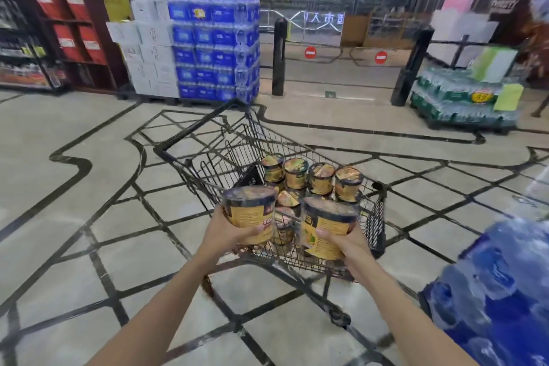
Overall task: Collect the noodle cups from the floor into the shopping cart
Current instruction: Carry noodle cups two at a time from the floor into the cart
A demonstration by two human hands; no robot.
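Observation:
A black wire shopping cart (376, 211) stands in the middle of the tiled floor. Several yellow-and-black noodle cups (320, 178) are stacked inside it. My left hand (228, 232) grips one noodle cup (249, 211) from below, over the cart's near edge. My right hand (347, 242) grips another noodle cup (326, 226) beside it, also above the cart's near side. Both cups are upright and slightly blurred.
A pallet of blue bottled-water packs (214, 47) and white boxes (148, 38) stands behind the cart at left. More blue water packs (499, 285) sit close at my right. A gate with red no-entry signs (310, 52) and black posts (278, 56) lies ahead. Green water packs (457, 104) are at far right.

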